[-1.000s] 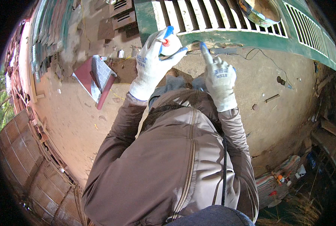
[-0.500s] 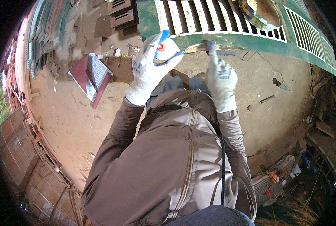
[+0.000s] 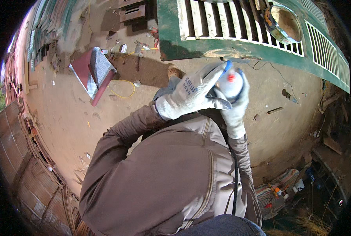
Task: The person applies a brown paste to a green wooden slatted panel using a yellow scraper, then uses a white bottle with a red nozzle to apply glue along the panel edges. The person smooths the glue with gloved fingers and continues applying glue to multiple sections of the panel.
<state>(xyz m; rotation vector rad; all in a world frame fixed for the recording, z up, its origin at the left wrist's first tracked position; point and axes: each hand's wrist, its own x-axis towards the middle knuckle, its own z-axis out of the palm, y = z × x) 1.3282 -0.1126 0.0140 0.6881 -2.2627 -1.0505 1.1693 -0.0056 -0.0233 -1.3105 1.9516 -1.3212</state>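
My left hand (image 3: 189,94), in a white glove with blue-coated fingertips, curves round the left side of a white bottle (image 3: 228,87) with a small red tip. Wrapped about its right side is my right hand (image 3: 238,109), gloved alike. The bottle points upward and looks blurred by motion. Both hands are close together before my chest, just short of a green louvred panel (image 3: 171,47) with white slats. Along the panel's near edge is a bare, tan wooden patch (image 3: 228,54).
A round open tin (image 3: 286,24) sits on the slats. On the floor at left lie a maroon sheet (image 3: 81,67) with printed paper and a yellow cord (image 3: 134,90). A dark cable (image 3: 284,80) crosses the floor at right. Stacked slats (image 3: 45,27) stand far left.
My left hand has carried the bottle right and nearer my body. My right hand, before pointing at the panel's edge, has drawn back and closed round the bottle. The view has shifted slightly.
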